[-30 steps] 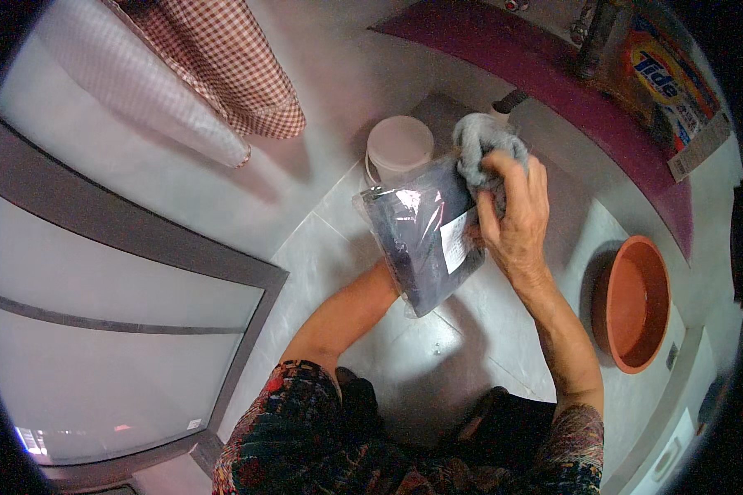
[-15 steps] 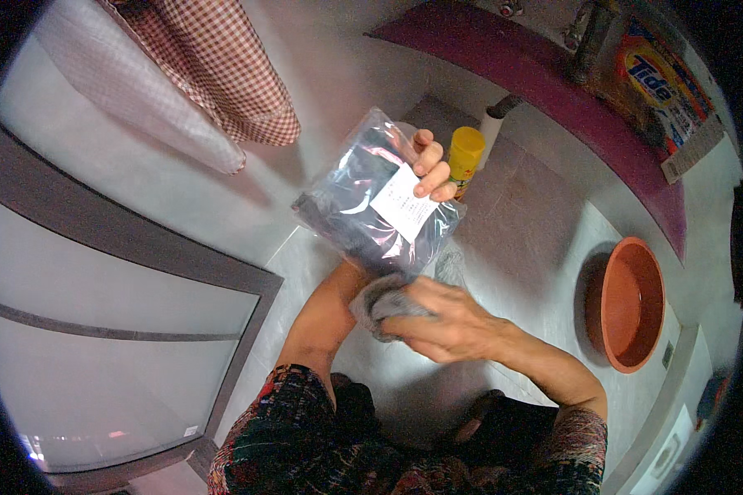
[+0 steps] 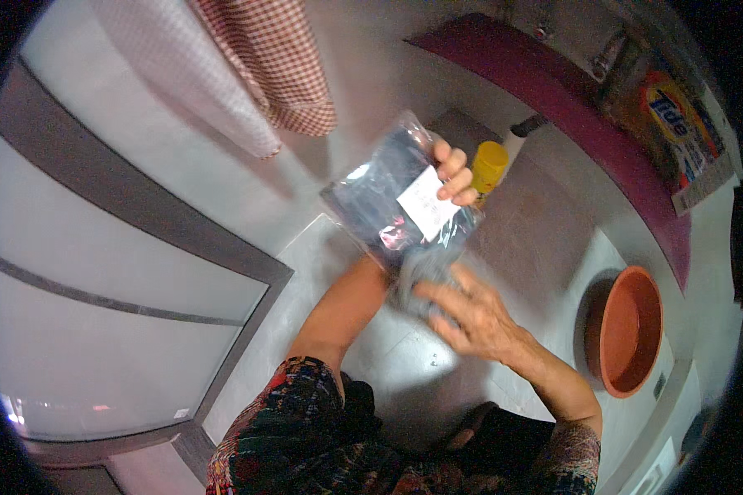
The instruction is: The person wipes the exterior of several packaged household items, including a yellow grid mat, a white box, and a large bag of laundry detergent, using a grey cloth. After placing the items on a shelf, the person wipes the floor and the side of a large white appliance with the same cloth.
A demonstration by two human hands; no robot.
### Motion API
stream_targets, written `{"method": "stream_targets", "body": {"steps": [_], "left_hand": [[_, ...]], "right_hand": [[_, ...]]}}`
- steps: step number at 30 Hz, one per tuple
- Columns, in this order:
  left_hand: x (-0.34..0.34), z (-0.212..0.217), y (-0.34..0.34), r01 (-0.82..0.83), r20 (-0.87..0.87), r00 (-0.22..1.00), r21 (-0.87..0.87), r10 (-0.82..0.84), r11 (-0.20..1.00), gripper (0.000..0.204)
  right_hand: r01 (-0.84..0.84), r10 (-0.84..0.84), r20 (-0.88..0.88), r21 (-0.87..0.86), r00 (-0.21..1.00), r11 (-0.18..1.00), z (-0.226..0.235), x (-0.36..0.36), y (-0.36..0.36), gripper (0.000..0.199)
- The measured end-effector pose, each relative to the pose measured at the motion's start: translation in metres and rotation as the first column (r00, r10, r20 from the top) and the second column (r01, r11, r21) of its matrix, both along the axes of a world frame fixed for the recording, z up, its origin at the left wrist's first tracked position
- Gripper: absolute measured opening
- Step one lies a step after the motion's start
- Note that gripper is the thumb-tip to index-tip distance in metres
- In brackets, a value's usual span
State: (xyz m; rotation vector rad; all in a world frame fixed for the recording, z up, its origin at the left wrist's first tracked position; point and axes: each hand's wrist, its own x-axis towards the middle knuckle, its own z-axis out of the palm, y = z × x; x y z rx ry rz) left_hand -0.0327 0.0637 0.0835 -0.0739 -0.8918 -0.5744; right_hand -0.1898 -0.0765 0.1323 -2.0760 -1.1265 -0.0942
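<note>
A flat clear plastic packet (image 3: 370, 198) with dark contents and a white label is held up at the middle of the view. My left hand (image 3: 455, 175) grips its right edge, fingers curled over the front beside the label; the thumb and palm are behind it. Just below the packet, a grey cloth (image 3: 419, 280) is bunched in my right hand (image 3: 473, 317). The cloth is smeared by motion and overlaps the packet's lower edge; whether it presses on the plastic I cannot tell.
A yellow-capped container (image 3: 490, 165) stands beyond my left hand. An orange-brown basin (image 3: 631, 330) sits on the floor at right. A purple curved counter edge (image 3: 545, 78) carries a detergent bag (image 3: 677, 124). Checked cloth (image 3: 281, 66) hangs upper left, above a framed glass panel (image 3: 124, 363).
The whole view has shifted, so most things appear further right and slightly lower. The grey cloth has moved up against the packet's lower edge, and my right hand's fingers are more spread.
</note>
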Motion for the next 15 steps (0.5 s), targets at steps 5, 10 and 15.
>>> {"method": "stream_targets", "body": {"steps": [5,10,15], "left_hand": [[-0.009,-0.019,-0.02,0.125,-0.062,0.991,0.071,-0.12,0.99,0.042],[-0.003,-0.051,-0.032,0.32,-0.009,0.947,0.076,-0.32,0.944,0.045],[0.006,-0.064,-0.038,0.418,0.035,0.906,0.093,-0.422,0.904,0.049]], "right_hand": [[0.026,-0.046,0.099,0.201,0.994,0.979,0.045,0.015,-0.006,0.036],[0.286,-0.337,0.285,0.204,0.898,0.936,0.037,0.041,0.02,0.04],[0.063,-0.052,0.437,-0.012,0.898,0.998,0.016,0.02,0.04,0.03]]}}
